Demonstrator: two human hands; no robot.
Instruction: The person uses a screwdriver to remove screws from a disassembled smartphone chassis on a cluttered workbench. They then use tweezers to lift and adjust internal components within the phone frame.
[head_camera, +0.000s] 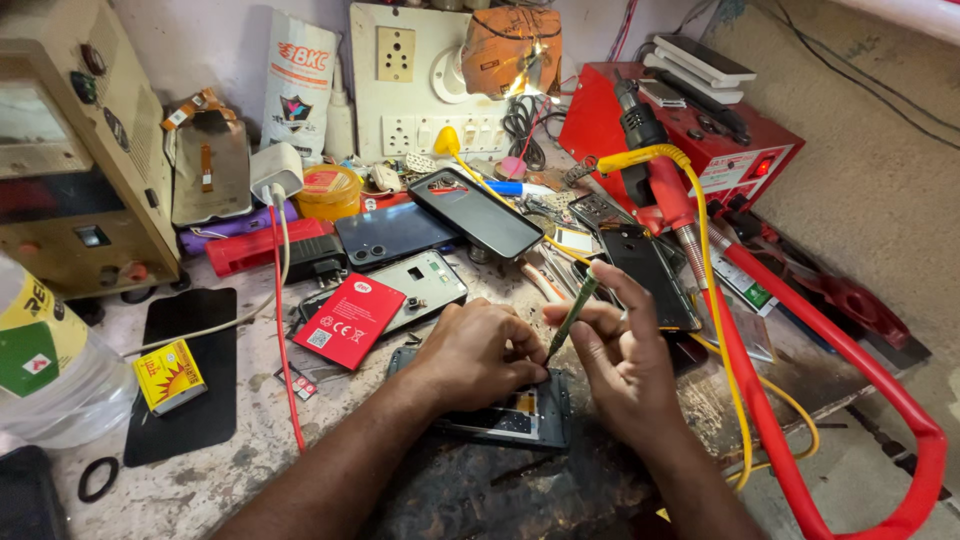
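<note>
Head view: red battery (349, 320) beside left hand (478, 352)

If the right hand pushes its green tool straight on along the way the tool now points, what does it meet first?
The right hand holds a green tool aimed down and left. Its tip would first meet the opened phone beside the left hand, though depth is unclear: it may already touch it.

**Obstructed and Cut-Off Items**

The opened phone (500, 415) lies largely covered by the left hand (478, 352); its upper half cannot be inspected. The tool tip under the right hand (622, 352) is hidden between the fingers. The plastic bottle (35, 360) and beige bench unit (70, 150) run off the left edge. The red frame (850, 400) leaves the picture at bottom right.
</note>
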